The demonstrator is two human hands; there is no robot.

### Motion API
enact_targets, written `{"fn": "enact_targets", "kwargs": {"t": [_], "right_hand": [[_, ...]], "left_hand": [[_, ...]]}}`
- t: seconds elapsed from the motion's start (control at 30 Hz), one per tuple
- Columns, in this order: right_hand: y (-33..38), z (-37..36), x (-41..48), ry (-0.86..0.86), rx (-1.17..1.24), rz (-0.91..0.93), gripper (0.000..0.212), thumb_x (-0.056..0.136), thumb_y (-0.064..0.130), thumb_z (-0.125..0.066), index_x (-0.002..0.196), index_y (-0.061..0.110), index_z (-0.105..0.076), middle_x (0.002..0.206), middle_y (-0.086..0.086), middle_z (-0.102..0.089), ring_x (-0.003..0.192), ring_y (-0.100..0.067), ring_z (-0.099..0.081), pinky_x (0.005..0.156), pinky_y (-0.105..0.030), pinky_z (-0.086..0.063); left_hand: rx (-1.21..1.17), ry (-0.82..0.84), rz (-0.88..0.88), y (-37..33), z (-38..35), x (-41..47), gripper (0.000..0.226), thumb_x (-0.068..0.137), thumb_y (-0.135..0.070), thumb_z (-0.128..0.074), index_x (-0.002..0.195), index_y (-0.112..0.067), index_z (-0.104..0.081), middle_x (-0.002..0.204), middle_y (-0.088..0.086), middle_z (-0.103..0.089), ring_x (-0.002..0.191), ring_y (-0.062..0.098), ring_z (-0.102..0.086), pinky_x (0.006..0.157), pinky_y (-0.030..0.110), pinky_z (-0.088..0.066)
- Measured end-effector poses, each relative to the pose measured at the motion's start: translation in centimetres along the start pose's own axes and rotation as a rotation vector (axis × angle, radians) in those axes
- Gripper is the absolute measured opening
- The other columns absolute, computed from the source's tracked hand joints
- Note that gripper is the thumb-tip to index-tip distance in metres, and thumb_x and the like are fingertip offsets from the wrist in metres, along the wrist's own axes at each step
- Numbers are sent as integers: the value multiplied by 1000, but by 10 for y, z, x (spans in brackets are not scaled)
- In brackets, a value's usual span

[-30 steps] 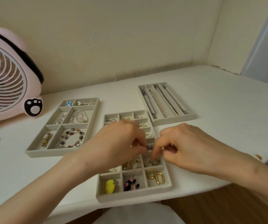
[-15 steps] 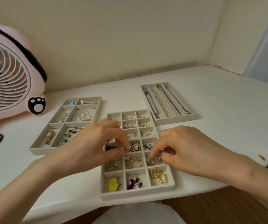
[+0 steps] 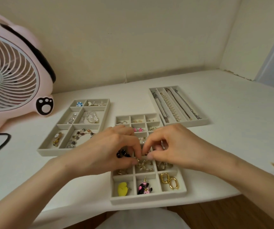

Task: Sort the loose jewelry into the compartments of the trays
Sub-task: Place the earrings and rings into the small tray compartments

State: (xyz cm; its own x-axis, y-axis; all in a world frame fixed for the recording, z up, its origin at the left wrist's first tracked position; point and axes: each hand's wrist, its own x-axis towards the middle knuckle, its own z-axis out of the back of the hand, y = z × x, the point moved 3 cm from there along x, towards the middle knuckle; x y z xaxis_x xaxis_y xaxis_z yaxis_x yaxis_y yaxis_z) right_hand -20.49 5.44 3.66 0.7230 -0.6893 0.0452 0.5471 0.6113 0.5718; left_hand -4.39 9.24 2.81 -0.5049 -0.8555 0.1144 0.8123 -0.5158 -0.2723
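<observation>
Closing in: our left hand (image 3: 106,152) slid over to meet our right hand (image 3: 174,146) at the grey felt grid tray's (image 3: 147,198) centre. Left pinches the gold beaded hoops (image 3: 145,166) there; right pinch narrow, contents can't tell. Piece prob. nearly seated.

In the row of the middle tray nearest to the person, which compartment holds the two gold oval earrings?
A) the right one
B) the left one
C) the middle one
A: the gold oval earrings lie in the right compartment of the middle tray; the yellow piece fills the left one and the black and pink piece the middle one.
</observation>
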Motion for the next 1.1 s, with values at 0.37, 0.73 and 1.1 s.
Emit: {"fn": "enact_targets", "kwargs": {"t": [0.37, 0.73, 1.1], "right_hand": [[-3, -7, 3, -16, 257, -62, 8, 74, 28, -78, 75, 23, -72, 55, 20, -58, 51, 6, -50, 49, -9, -36], [-18, 13, -5, 43, 504, -211, 6, 78, 5, -73, 77, 5, -67, 70, -11, -70, 57, -13, -67, 59, -24, -57], [-14, 15, -6, 12, 555, -133, 14, 77, -7, -69, 84, 4, -63, 75, -10, -68, 55, -8, -64, 54, -20, -53]], "left_hand": [[-219, -95, 71, 2, 8, 8, 26, 69, -55, -53, 80, -34, -64, 82, -15, -54, 77, 3, -50, 67, 20, -41], [139, 20, -75, -10, -7, -1, 22, 84, -50, -47, 95, -40, -64, 84, -20, -44, 83, -4, -38, 75, 16, -35], [209, 6, -53, -16, -7, -2, 31, 82, -51, -40, 86, -34, -65, 85, -16, -49, 82, 3, -43, 74, 22, -38]]}}
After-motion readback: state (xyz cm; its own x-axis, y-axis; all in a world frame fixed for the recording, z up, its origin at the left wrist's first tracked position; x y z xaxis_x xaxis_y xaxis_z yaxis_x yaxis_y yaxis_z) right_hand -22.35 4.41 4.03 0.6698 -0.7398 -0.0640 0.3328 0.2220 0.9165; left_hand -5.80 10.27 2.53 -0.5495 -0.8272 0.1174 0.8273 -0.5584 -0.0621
